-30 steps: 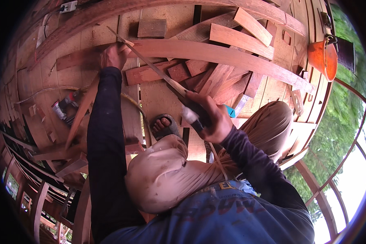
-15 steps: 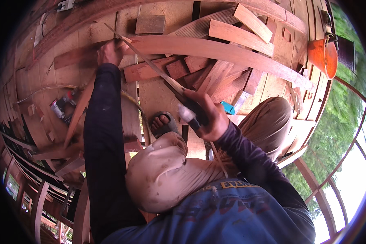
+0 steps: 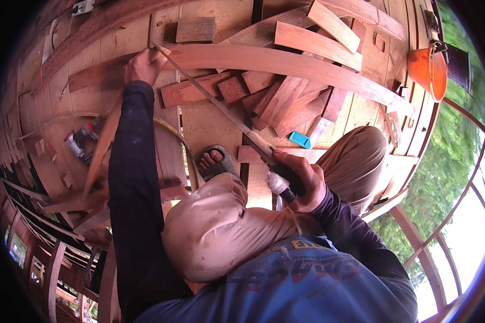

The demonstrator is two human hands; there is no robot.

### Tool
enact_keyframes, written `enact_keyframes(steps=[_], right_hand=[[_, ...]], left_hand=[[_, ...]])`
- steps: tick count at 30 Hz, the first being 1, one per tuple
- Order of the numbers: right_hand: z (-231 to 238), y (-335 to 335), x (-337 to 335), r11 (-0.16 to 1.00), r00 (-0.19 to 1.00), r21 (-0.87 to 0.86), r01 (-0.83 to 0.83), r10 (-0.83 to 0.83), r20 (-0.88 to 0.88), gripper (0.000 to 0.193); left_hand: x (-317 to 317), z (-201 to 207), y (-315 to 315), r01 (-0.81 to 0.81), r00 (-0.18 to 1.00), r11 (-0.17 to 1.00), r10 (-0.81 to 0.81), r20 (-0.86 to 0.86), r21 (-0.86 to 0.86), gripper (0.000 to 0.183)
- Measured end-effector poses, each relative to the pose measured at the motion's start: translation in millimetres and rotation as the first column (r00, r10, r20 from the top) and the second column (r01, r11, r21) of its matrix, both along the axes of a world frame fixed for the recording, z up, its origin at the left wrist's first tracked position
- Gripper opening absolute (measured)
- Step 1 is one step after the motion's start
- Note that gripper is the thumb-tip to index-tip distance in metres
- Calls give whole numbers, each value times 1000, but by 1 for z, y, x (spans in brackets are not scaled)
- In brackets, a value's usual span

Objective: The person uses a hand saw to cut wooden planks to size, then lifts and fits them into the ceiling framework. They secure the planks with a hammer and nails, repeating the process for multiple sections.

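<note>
A handsaw (image 3: 213,99) slants across the middle, its tip on the long curved plank (image 3: 275,60) and its handle end nearer my body. Around the dark handle, wrapped partly in white, my right hand (image 3: 304,183) is closed. My left hand (image 3: 144,65) is closed on the plank just left of the blade's tip, fingers bent over the wood. Beneath and behind the plank lie several reddish wood offcuts (image 3: 234,90). My sandalled foot (image 3: 216,161) rests on the boards below the saw.
A small turquoise object (image 3: 299,139) lies near my right knee. An orange bucket-like container (image 3: 428,72) hangs at the right edge. To the left are a power tool (image 3: 83,141) and a yellowish hose (image 3: 175,134). Greenery shows beyond the floor's right edge.
My right hand has drawn the saw back toward my body, down and to the right. The left hand still holds the plank.
</note>
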State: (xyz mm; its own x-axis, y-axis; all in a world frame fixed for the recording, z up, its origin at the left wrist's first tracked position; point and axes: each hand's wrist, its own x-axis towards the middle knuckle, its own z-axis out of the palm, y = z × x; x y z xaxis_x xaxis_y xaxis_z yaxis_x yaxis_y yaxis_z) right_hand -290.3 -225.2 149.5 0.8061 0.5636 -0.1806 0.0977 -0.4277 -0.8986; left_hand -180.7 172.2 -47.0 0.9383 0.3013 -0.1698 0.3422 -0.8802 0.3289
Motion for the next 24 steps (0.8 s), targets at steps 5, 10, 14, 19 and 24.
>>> enact_keyframes(steps=[5,10,14,19,24], right_hand=[[-13,31,35,997,986,29,-76,80,-149,51],[-10,28,22,999,999,41,-5,7,-51,50],[-29,51,43,997,999,73,-14,18,-45,46],[-5,12,15,1000,991,12,2,0,-135,52],[-27,59,48,999,990,6,37,-35,-139,44]], left_hand=[[0,0,-8,6,1000,999,-6,19,48,44],[1,-3,-4,11,1000,998,-12,27,60,45],[-2,-1,-5,31,997,996,-36,62,87,43],[0,-1,-2,52,997,998,-54,48,45,40],[-4,-9,-8,33,987,994,-48,152,100,37]])
